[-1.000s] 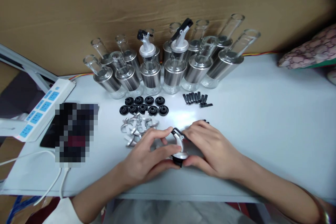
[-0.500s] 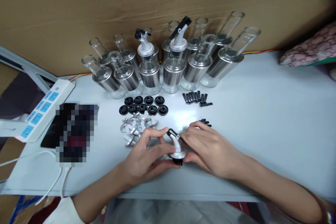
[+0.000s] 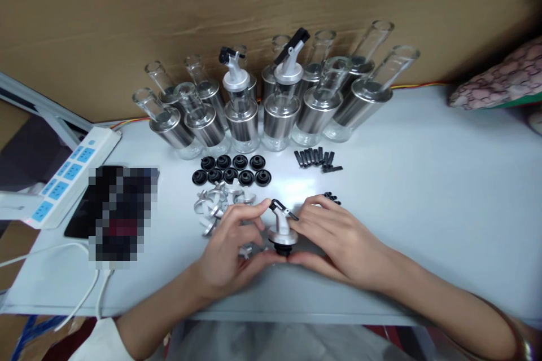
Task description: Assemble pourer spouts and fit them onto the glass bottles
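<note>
Between my two hands is a bottle pourer with a silver body, a black ribbed stopper at its base and a black flip lever on top. My left hand is closed on it, index finger at the lever's left end and thumb under the stopper. My right hand grips it from the other side, its thumb also at the base and its fingers by the spout. Silver pourer bodies lie in a pile just beyond my left hand. Small black parts show past my right knuckles, partly hidden.
Glass bottles with steel sleeves stand in rows at the back; two carry pourers. Black stoppers and black levers lie before them. At left are a power strip and a phone. A patterned cloth item sits far right.
The pourer has turned more upright, and its black stopper shows more fully. Both thumbs have come together beneath its base, and my left fingers have loosened from its body.
</note>
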`<state>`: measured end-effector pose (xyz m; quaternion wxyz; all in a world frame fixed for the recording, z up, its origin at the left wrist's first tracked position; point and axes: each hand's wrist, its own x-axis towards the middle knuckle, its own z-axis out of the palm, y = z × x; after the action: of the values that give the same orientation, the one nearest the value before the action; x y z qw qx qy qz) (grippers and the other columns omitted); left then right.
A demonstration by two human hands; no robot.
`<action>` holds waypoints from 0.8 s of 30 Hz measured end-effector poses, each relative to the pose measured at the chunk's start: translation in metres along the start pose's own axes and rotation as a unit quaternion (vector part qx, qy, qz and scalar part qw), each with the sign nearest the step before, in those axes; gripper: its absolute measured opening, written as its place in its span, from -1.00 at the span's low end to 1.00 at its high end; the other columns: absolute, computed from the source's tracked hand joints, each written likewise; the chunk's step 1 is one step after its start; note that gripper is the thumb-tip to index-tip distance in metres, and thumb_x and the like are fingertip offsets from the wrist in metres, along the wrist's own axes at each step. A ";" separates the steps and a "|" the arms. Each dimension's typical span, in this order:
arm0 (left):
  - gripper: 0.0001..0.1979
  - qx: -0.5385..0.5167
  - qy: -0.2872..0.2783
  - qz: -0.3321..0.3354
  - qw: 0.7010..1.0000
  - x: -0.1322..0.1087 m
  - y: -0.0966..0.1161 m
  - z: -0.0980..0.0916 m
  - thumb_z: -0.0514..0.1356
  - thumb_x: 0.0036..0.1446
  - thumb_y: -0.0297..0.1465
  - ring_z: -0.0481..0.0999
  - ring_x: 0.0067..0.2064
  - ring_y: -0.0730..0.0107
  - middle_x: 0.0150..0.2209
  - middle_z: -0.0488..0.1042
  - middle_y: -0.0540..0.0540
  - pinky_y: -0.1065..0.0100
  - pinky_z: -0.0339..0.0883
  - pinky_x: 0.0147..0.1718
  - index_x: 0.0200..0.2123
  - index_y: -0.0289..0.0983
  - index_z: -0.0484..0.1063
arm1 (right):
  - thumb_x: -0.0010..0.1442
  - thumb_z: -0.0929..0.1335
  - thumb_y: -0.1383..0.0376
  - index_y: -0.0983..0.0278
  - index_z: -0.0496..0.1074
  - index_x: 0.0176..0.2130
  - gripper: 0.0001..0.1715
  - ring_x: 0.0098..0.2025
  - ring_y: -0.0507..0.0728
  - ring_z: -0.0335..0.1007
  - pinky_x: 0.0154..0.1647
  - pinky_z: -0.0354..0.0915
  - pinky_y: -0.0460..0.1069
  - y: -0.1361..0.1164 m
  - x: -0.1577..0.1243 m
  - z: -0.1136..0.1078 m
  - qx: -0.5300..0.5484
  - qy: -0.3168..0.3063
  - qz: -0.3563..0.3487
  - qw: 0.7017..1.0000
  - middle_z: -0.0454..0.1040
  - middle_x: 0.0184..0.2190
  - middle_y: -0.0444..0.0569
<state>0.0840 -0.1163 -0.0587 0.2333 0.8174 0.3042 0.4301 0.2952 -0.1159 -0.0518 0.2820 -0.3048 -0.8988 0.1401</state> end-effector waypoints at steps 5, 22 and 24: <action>-0.77 0.051 -0.005 -0.013 0.999 -0.002 -0.002 0.000 0.21 0.16 -0.28 0.44 -0.27 0.39 -0.06 0.36 -0.20 0.27 0.41 -0.25 -0.20 -0.27 0.28 | 0.33 0.19 0.20 0.38 0.33 -0.14 -0.70 -0.42 0.11 0.37 -0.26 0.31 0.05 -0.002 0.002 0.000 0.021 0.013 0.012 1.000 0.46 -0.46 -0.01; -0.74 0.060 -0.068 -0.038 0.995 0.007 0.002 -0.003 0.10 0.24 -0.23 0.44 -0.21 0.32 -0.27 0.49 -0.08 0.25 0.25 -0.18 -0.09 -0.26 0.32 | 0.30 0.22 0.37 0.29 0.32 -0.21 -0.89 -0.45 0.05 0.37 -0.22 0.34 0.05 -0.002 0.001 0.000 0.022 0.064 0.046 0.997 0.47 -0.48 -0.08; -0.75 0.050 -0.069 -0.038 0.996 0.007 0.002 -0.003 0.09 0.25 -0.24 0.43 -0.21 0.32 -0.27 0.49 -0.09 0.24 0.24 -0.16 -0.10 -0.28 0.33 | 0.30 0.22 0.37 0.29 0.32 -0.21 -0.89 -0.45 0.06 0.39 -0.21 0.34 0.06 -0.002 0.000 0.000 0.022 0.065 0.048 0.996 0.49 -0.47 -0.07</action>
<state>0.0850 -0.1121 -0.0520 0.2286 0.8438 0.3395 0.3471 0.2946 -0.1170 -0.0508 0.3396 -0.3494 -0.8597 0.1531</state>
